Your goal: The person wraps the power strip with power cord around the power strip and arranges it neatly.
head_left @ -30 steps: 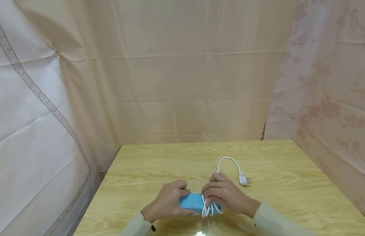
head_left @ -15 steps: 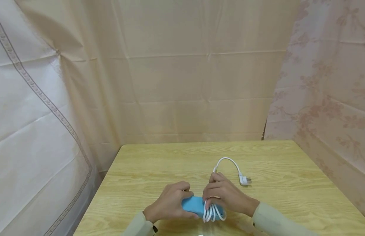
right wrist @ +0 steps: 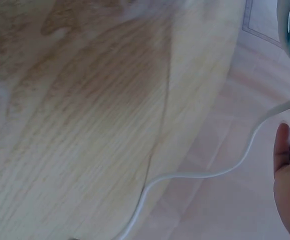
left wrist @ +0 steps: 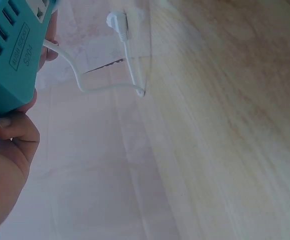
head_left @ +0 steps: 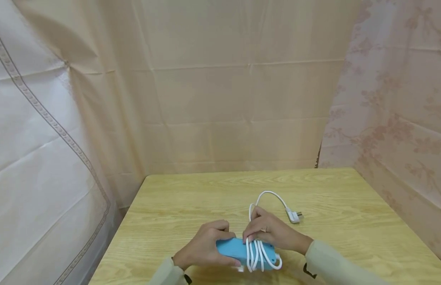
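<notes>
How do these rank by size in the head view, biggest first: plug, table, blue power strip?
1. table
2. blue power strip, partly covered by fingers and cord
3. plug

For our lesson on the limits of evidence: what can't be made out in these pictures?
Head view: ports of the blue power strip, turned away from the camera.
Head view: a stretch of white cord, covered by the right hand.
Left wrist view: rest of the strip, cut off by frame edges; boxed lettering, blurred.
Right wrist view: hand, cut off by edge.

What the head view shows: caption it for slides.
Left hand grips a blue power strip; right hand holds its wound white cord.
</notes>
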Motion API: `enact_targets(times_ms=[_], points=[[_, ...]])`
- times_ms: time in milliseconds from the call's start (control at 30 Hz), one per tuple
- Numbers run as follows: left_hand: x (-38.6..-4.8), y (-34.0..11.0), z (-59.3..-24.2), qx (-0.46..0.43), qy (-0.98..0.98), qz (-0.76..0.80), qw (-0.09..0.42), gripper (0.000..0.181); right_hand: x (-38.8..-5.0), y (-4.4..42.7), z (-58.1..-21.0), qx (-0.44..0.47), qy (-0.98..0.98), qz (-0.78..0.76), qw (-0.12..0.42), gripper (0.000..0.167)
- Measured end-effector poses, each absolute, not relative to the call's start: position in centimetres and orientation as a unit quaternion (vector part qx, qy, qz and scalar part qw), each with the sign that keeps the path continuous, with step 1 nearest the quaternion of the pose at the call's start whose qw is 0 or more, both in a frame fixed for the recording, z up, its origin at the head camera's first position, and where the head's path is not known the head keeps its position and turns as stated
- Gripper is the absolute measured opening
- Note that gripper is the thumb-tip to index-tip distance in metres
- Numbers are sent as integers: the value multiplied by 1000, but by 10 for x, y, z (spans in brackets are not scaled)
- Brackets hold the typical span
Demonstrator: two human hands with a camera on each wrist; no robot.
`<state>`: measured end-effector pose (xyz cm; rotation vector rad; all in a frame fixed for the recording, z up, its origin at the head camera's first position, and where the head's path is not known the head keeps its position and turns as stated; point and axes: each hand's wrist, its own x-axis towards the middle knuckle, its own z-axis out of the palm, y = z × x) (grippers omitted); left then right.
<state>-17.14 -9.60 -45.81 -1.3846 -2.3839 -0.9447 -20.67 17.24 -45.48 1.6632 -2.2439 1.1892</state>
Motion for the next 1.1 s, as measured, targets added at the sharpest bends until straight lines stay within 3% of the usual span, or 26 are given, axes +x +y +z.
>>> enact_targets(times_ms=[467,867,1100], points=[[-172,-100,-460,-470,-796,-372,85,44,-204,170,-458,519,-737,432,8,23],[-169,-97,-455,-471,-776,-413,71,43,-205,176,-461,436,-751,482,-114,21],[-168,-97,-456,-461,-777,-422,77,41,-205,174,-464,408,-755,502,-113,21]])
